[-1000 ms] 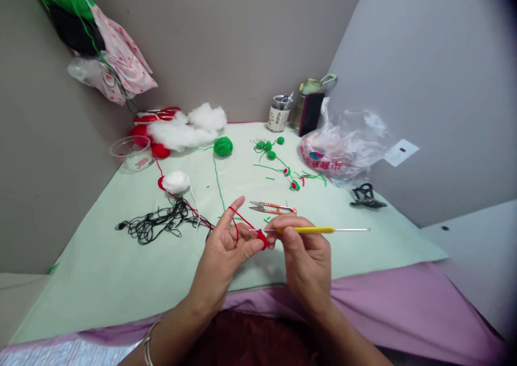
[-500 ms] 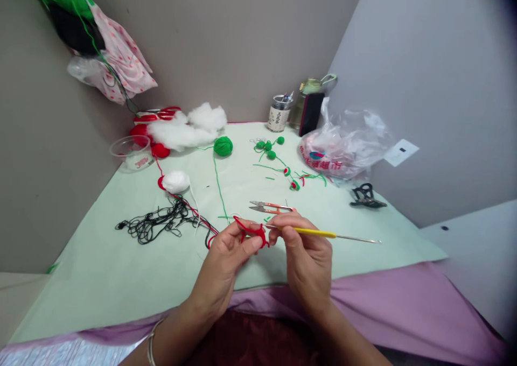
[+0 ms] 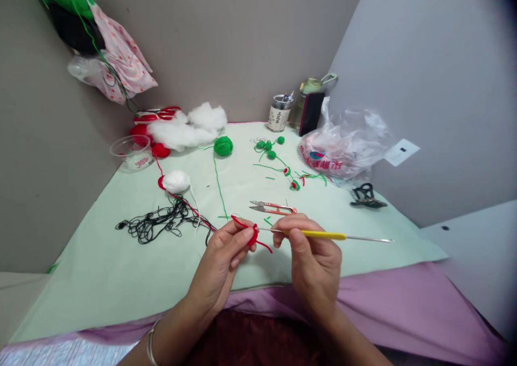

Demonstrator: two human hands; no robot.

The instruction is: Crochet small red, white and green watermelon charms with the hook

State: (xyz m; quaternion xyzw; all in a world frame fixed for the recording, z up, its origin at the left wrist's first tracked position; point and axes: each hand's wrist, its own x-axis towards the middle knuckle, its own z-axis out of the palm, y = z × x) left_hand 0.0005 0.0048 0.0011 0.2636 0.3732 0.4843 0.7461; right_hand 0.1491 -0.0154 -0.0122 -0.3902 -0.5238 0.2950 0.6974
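My left hand (image 3: 221,258) pinches a small piece of red crochet (image 3: 253,237), with a short red tail hanging to its right. Between the thumb and fingers of my right hand (image 3: 315,264) is a crochet hook (image 3: 317,234) with a yellow grip and metal ends. The hook's left tip meets the top edge of the red piece; whether it passes through a loop I cannot tell. Just beyond my hands lie orange-handled thread snips (image 3: 272,208). Red yarn runs from my left hand back past a white yarn ball (image 3: 176,182).
Tangled black yarn (image 3: 157,222) lies left, below white stuffing (image 3: 186,129) and a clear plastic tub (image 3: 132,153). A green yarn ball (image 3: 223,146) and small green crocheted pieces (image 3: 269,146) sit mid-table. At right are a plastic bag (image 3: 347,148), a phone (image 3: 311,114) and a black clip (image 3: 367,196).
My right hand and the hook have shifted right. The red piece has turned and moved slightly left in my left hand, and its tail now hangs out to the right.
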